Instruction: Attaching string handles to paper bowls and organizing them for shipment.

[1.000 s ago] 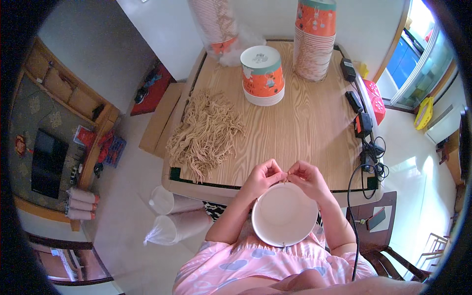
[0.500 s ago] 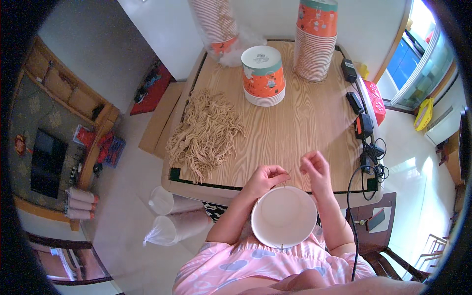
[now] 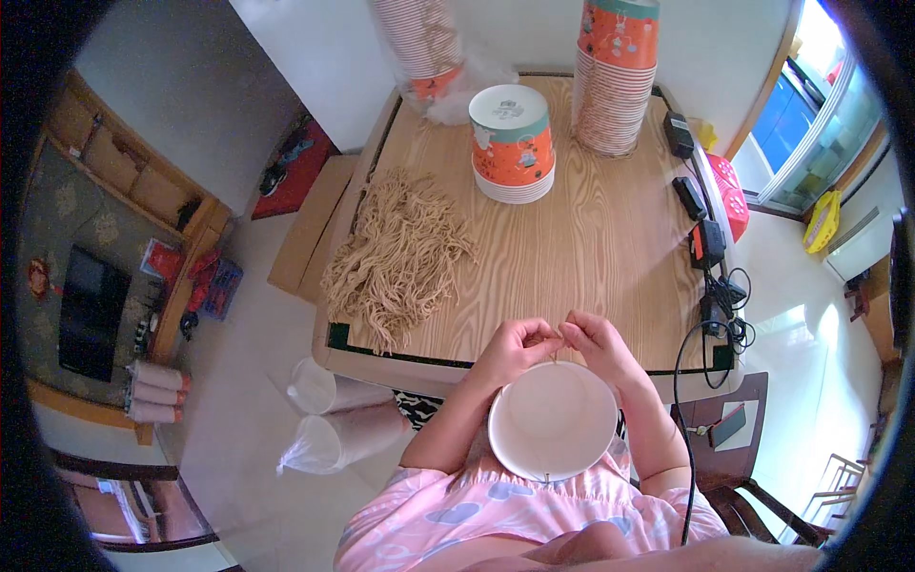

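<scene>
A white-lined paper bucket (image 3: 553,419) rests in my lap with its open mouth facing up. At its far rim, a short tan twisted cord (image 3: 557,357) rises to my fingertips. My left hand (image 3: 519,345) pinches this cord between thumb and forefinger. Close beside it, my right hand (image 3: 599,347) is also closed in a pinch at the cord, the fingertips of both hands almost meeting. What lies between the right fingertips is mostly hidden. A small fitting shows at the bucket's near rim. Left of my hands, a loose heap of tan cords (image 3: 400,257) lies on the wooden table (image 3: 591,248).
An upside-down stack of orange and green buckets (image 3: 513,153) stands mid-table. Taller bucket stacks (image 3: 615,95) rise behind, one in plastic wrap (image 3: 424,57). Black adapters and cables (image 3: 707,243) line the right edge. Bagged buckets (image 3: 348,439) lie on the floor at left.
My right hand has moved left and down, from held apart and raised to beside my left fingertips at the cord. The left hand has stayed at the bucket's far rim.
</scene>
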Tool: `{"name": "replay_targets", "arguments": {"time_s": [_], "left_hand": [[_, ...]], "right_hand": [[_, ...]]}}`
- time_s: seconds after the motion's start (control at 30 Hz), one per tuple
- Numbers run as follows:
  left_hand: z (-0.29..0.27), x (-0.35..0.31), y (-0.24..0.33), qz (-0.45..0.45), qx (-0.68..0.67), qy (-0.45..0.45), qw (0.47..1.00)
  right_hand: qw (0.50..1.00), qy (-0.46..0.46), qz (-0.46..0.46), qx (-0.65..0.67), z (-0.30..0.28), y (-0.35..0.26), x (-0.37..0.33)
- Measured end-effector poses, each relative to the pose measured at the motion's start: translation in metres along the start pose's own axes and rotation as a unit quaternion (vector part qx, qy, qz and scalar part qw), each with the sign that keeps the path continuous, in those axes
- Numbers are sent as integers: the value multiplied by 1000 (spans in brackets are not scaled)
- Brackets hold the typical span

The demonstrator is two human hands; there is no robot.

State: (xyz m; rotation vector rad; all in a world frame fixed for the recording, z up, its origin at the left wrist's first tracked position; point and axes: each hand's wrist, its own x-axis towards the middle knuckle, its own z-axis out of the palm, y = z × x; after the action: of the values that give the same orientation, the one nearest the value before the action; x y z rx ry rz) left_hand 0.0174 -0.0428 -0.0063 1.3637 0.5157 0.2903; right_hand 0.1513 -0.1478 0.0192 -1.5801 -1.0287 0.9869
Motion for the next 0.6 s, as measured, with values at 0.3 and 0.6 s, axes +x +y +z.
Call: {"name": "replay_targets", "arguments": {"time_s": [0.3, 0.6], "left_hand": [[-4, 0, -3, 13, 26, -7, 1000], [-6, 1, -3, 27, 42, -5, 999]], "right_hand": [[999, -31, -1, 40, -6, 6, -4], [997, -30, -13, 66, -6, 11, -2]]}}
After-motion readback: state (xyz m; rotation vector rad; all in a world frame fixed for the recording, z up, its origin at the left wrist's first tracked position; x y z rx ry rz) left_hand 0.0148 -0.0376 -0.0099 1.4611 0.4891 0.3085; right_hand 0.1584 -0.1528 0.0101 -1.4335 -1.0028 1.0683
